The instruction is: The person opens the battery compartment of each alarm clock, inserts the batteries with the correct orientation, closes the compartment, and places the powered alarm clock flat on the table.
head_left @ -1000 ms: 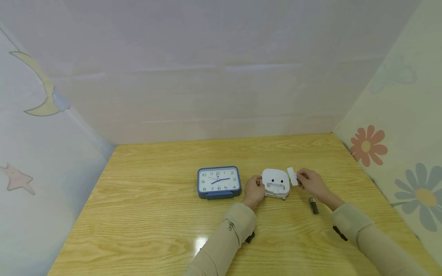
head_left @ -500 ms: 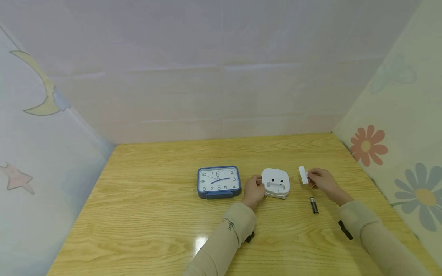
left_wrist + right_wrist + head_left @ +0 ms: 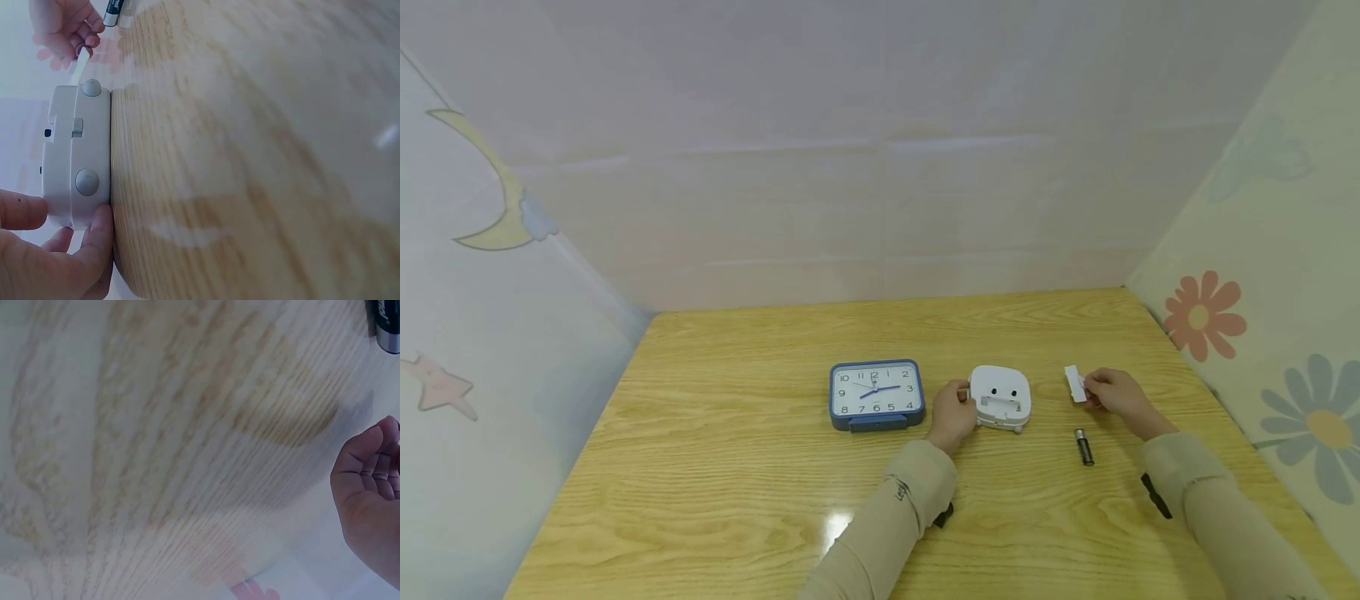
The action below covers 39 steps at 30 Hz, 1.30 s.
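White cover (image 3: 1074, 384) | pinched by right hand (image 3: 1116, 393) | moved farther right

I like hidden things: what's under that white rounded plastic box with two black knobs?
Under the white rounded plastic box you can see the yellow wood-grain table it lies on. Its underside and the patch it covers are hidden, so I can't tell what's there.
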{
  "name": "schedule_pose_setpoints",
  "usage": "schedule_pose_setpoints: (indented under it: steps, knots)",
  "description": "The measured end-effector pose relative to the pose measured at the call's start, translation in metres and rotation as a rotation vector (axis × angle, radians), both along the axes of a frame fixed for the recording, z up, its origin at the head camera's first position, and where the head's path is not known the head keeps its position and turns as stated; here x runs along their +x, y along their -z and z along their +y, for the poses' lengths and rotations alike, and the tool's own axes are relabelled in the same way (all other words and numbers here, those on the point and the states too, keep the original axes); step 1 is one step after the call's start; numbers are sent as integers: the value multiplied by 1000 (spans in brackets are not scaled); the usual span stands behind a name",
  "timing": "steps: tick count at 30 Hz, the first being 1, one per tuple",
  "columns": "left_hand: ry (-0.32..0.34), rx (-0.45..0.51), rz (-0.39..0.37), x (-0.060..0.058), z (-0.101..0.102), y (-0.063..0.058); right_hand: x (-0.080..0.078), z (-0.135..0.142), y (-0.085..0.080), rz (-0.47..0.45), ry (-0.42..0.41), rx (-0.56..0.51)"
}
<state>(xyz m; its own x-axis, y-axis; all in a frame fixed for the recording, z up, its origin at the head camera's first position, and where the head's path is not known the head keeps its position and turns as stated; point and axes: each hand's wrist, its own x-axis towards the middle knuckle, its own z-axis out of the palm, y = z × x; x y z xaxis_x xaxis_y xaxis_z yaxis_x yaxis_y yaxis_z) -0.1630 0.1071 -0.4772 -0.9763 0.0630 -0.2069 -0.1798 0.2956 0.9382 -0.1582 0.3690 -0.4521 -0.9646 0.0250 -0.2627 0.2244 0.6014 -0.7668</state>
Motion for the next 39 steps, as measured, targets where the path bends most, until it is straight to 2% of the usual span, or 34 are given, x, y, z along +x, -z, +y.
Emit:
schedule_pose_setpoints:
  steps: [4, 11, 13, 21, 33, 39]
  knots:
    - [-2, 1, -6, 0, 0, 0, 0, -1, 0, -13, 11, 5]
    - [1, 11, -4, 0, 1, 2, -1, -1, 4, -27, 38, 98]
    - [-3, 16, -7, 0, 2, 2, 0, -1, 6, -30, 42, 93]
    - [-13, 22, -12, 0, 2, 1, 5, 1, 8, -26, 23, 38]
    - [-16, 31, -15, 1, 1, 1, 18, 2, 4, 4, -45, 200]
    - [-6, 20, -2, 2, 0, -1, 26, 2, 2, -7, -70, 221]
